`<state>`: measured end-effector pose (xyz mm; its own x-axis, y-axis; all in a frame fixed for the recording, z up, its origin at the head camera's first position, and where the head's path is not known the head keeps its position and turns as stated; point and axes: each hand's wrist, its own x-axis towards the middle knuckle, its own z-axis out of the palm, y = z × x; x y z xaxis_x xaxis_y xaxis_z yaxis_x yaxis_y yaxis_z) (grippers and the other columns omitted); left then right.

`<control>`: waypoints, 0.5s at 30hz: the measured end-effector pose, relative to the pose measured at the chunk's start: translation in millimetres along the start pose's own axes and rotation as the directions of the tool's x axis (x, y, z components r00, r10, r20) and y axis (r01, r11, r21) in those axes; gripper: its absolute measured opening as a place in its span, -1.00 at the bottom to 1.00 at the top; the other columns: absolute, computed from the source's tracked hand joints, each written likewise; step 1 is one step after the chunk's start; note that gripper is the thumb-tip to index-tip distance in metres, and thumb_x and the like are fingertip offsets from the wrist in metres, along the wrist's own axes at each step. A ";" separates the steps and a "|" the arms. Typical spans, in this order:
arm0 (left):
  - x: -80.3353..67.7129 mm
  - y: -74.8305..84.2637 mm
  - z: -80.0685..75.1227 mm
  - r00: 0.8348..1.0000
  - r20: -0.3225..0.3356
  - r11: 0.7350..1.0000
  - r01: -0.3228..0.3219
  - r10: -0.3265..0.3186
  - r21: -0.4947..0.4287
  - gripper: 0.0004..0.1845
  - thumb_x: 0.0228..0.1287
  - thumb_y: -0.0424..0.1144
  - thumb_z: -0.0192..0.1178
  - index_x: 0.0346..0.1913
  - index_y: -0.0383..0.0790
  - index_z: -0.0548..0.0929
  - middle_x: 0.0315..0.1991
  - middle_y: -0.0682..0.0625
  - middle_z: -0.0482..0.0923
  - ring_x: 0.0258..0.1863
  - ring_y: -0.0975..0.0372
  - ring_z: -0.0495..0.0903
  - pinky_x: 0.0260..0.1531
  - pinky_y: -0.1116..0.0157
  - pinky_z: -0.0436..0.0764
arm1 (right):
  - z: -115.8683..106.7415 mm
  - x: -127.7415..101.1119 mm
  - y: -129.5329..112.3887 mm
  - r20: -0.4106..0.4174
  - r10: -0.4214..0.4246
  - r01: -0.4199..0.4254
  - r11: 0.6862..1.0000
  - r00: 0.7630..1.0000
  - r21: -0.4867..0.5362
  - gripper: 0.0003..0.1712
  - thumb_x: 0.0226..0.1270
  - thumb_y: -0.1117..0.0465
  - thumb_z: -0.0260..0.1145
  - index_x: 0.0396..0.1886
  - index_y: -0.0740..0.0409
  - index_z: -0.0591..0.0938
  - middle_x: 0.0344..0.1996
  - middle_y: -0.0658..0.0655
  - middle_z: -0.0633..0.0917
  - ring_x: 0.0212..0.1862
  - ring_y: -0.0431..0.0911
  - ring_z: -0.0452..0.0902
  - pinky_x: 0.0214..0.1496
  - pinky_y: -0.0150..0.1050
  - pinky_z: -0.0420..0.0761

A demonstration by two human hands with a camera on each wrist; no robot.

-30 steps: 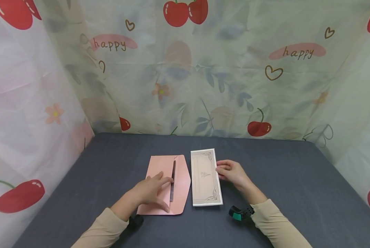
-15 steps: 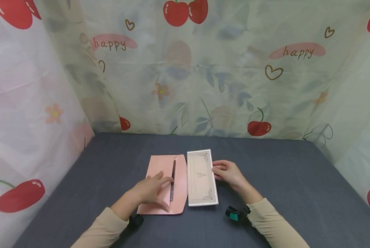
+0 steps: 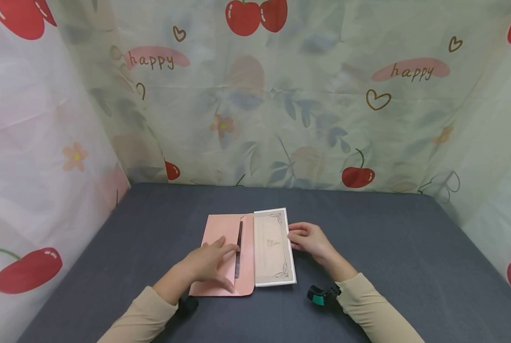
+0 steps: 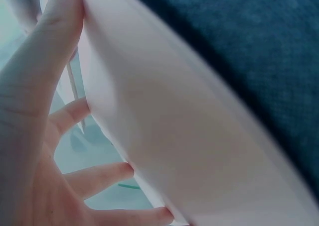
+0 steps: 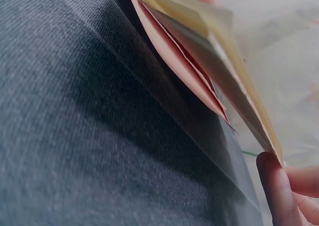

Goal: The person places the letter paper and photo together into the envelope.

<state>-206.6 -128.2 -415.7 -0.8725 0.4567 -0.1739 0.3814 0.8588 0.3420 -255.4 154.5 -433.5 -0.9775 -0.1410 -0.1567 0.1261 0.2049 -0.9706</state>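
A pink envelope (image 3: 225, 221) lies on the dark table with its pointed flap folded out to the right and a dark gap along its opening. Across its front my left hand (image 3: 210, 262) is spread, the fingertips and thumb touching the paper near that gap. The left wrist view shows these fingers mostly straight against the envelope (image 4: 164, 111). By its right edge, my right hand (image 3: 311, 242) pinches a cream card (image 3: 273, 247) with an ornate printed border. The card's left edge overlaps the flap. In the right wrist view the card (image 5: 244, 106) appears layered and tilted, raised above the cloth.
Dark cloth covers the table (image 3: 366, 228). A patterned curtain (image 3: 306, 95) with cherries and writing stands behind it and at both sides. A black and teal wrist device (image 3: 321, 295) hangs at my right sleeve; a dark one (image 3: 188, 305) is below my left wrist.
My right hand has moved left with the card, from beside the envelope to over its flap. The left hand and the envelope have stayed in place.
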 end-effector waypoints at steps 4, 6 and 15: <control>0.0 0.0 -0.1 1.000 -0.002 1.000 -0.002 0.002 -0.001 -0.08 -0.40 0.27 0.47 0.18 0.09 0.41 0.37 -0.31 0.20 0.26 -0.13 0.38 0.31 -0.13 0.21 | 2.6 0.2 -0.2 0.021 -0.012 0.011 1.000 1.000 0.011 -0.58 0.25 0.40 0.20 0.09 0.51 0.43 -0.25 0.20 0.69 -0.38 -0.29 0.59 -0.29 -0.41 0.65; 0.3 -0.2 0.0 1.000 -0.003 1.000 -0.004 0.004 -0.001 -0.08 -0.40 0.27 0.47 0.18 0.09 0.41 0.37 -0.31 0.20 0.26 -0.13 0.38 0.31 -0.13 0.21 | 3.7 0.0 -0.8 0.030 -0.015 0.014 1.000 0.999 0.013 -0.58 0.25 0.40 0.20 0.09 0.51 0.43 -0.23 0.23 0.68 -0.37 -0.29 0.59 -0.28 -0.40 0.65; 0.2 -0.1 0.2 1.000 -0.004 1.000 -0.004 0.004 0.000 -0.07 -0.40 0.26 0.47 0.19 0.08 0.41 0.37 -0.31 0.20 0.27 -0.12 0.37 0.30 -0.14 0.22 | 10.8 1.7 -0.2 0.022 0.004 -0.005 1.000 1.000 0.019 -0.58 0.24 0.41 0.21 0.08 0.50 0.44 -0.23 0.24 0.68 -0.38 -0.27 0.60 -0.28 -0.37 0.67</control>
<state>-206.8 -128.2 -415.9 -0.8721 0.4594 -0.1685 0.3853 0.8569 0.3424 -255.2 143.7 -435.6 -0.9731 -0.1611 -0.1649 0.1340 0.1870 -0.9732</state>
